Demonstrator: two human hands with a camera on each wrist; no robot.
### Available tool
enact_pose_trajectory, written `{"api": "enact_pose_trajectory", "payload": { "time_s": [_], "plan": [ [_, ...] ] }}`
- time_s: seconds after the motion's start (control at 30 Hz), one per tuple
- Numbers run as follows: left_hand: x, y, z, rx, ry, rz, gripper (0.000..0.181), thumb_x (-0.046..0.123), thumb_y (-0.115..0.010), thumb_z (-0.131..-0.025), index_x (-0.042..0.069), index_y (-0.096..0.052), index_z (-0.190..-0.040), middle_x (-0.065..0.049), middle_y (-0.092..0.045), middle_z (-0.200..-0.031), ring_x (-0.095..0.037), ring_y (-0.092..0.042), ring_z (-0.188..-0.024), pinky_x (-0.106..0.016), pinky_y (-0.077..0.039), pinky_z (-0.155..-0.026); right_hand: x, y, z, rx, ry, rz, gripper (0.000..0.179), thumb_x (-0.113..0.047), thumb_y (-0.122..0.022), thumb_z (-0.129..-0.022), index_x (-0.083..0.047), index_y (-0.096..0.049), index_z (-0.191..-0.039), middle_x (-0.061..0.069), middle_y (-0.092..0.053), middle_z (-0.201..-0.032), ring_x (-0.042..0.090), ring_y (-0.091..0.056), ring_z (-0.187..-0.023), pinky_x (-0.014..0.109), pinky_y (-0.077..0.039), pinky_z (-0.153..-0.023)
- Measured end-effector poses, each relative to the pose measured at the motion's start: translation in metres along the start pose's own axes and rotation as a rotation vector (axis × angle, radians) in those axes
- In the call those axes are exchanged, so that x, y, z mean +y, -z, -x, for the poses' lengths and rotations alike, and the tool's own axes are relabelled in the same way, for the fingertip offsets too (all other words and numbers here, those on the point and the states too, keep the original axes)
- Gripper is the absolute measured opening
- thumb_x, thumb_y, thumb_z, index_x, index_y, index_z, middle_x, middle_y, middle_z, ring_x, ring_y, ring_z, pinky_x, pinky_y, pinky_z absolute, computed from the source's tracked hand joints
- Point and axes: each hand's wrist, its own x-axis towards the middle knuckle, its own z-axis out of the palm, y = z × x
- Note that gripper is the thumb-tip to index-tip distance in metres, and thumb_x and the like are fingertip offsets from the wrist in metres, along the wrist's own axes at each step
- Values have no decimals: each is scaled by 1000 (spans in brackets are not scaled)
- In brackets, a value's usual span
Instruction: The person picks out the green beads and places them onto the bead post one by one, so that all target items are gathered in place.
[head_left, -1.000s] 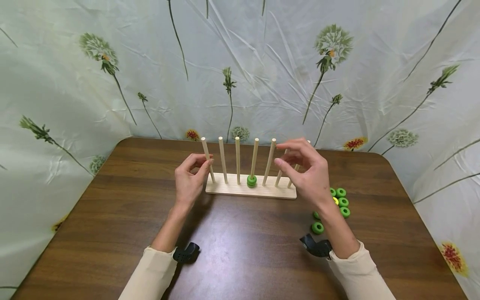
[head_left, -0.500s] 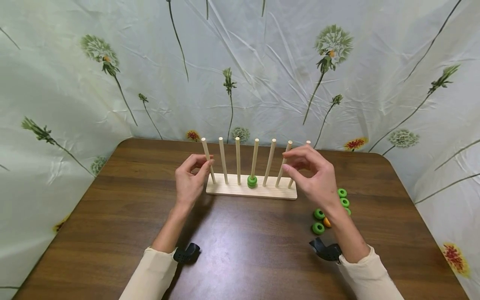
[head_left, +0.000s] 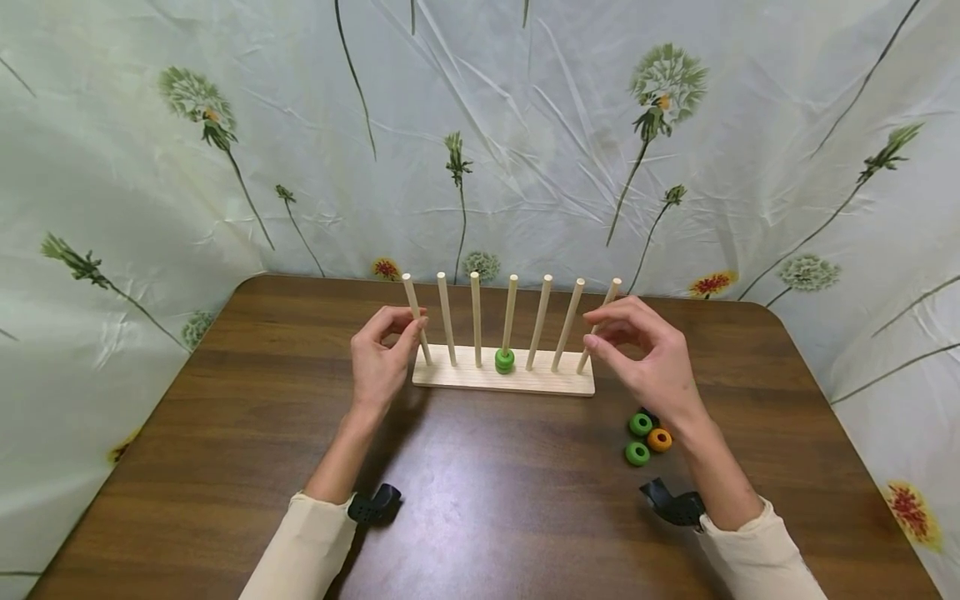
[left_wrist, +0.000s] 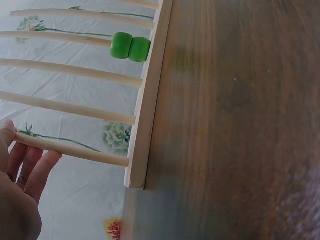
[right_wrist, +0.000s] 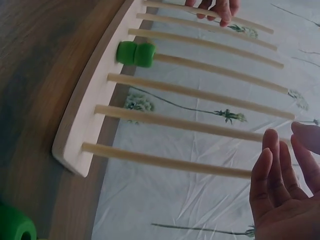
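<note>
Fingers (left_wrist: 42,174) of left hand (head_left: 380,362), pinching leftmost peg (head_left: 411,297); wooden pegboard (head_left: 465,379), two green rings (head_left: 504,365) low on middle peg (head_left: 511,312); right hand (head_left: 656,358), thumb and fingers parted, beside rightmost peg (right_wrist: 165,160), contact unclear. We judge a left-hand tug could tip the pegboard. The head view lists for us an orange ring (head_left: 654,444) the left-wrist view lacks.

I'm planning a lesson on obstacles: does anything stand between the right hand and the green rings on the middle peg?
Yes. In the head view, the fifth peg and sixth peg from the left, both bare, stand between the right hand and the green rings. The seventh peg is right at the fingertips.
</note>
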Motion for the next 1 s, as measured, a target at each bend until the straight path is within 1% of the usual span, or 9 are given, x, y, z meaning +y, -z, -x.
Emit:
{"api": "enact_pose_trajectory", "payload": {
  "time_s": [0.03, 0.2, 0.3, 0.33, 0.53, 0.6, 0.77, 0.87, 1.0],
  "plan": [
    [0, 0, 0, 0, -2, -1, 7, 3, -78, -92, -2, -76, -97, -22, -76, -99, -6, -65, -73, -13, -53, -61, 1, 1, 1, -4, -3, 7, 28, 10, -77, -86, 0, -74, -111, 10, -67, -102, 5, -69, -87, 16, -57, -80],
    [0, 0, 0, -3, 1, -7, 8, 4, -78, -92, -1, -77, -98, -23, -76, -100, -4, -65, -73, -13, -54, -61, 3, 7, 5, -25, -17, 46, 28, 11, -77, -85, -1, -75, -110, 11, -68, -102, 4, -69, -88, 14, -57, -81],
    [1, 0, 0, -5, 7, -13, 8, 4, -78, -92, -1, -77, -98, -21, -76, -100, -4, -66, -74, -13, -55, -63, 5, 10, 7, -34, -23, 65, 28, 12, -77, -85, -1, -74, -110, 11, -68, -102, 3, -68, -89, 14, -56, -82],
    [1, 0, 0, -6, 7, -15, 8, 4, -78, -91, -1, -77, -98, -20, -77, -100, -4, -66, -74, -14, -55, -63, 6, 11, 8, -37, -24, 67, 28, 12, -77, -85, -1, -74, -110, 14, -67, -102, 3, -68, -89, 13, -56, -82],
    [2, 0, 0, 0, 3, -19, 7, 2, -78, -91, -2, -76, -97, -16, -77, -97, -5, -66, -73, -14, -54, -62, 10, 15, 12, -52, -25, 75, 29, 10, -77, -86, -5, -75, -111, 13, -68, -103, 3, -69, -89, 14, -56, -83],
    [2, -1, 0, -4, 5, -17, 8, 2, -78, -91, -2, -76, -97, -18, -77, -98, -7, -67, -73, -14, -55, -62, 11, 17, 14, -52, -36, 89, 29, 9, -78, -86, -6, -75, -111, 7, -69, -103, 3, -69, -90, 14, -56, -83],
    [1, -1, 1, -14, 10, -19, 8, 3, -78, -92, -2, -76, -98, -21, -77, -101, -10, -67, -73, -15, -55, -63, 12, 24, 21, -54, -62, 143, 29, 7, -79, -86, -4, -75, -112, -12, -67, -103, 1, -68, -90, 12, -55, -82],
    [0, -1, 1, -7, 5, -21, 8, 3, -77, -92, -2, -76, -98, -22, -77, -101, -9, -67, -73, -14, -55, -63, 14, 28, 23, -64, -64, 156, 29, 7, -78, -86, -3, -74, -113, -14, -67, -104, 1, -68, -90, 11, -55, -82],
    [0, -1, 0, 6, -6, -15, 7, 3, -77, -92, -3, -76, -97, -24, -76, -100, -7, -66, -73, -12, -54, -63, 15, 32, 24, -74, -72, 166, 30, 7, -78, -87, -5, -74, -114, -14, -67, -104, 1, -67, -90, 11, -55, -82]
  ]
}}
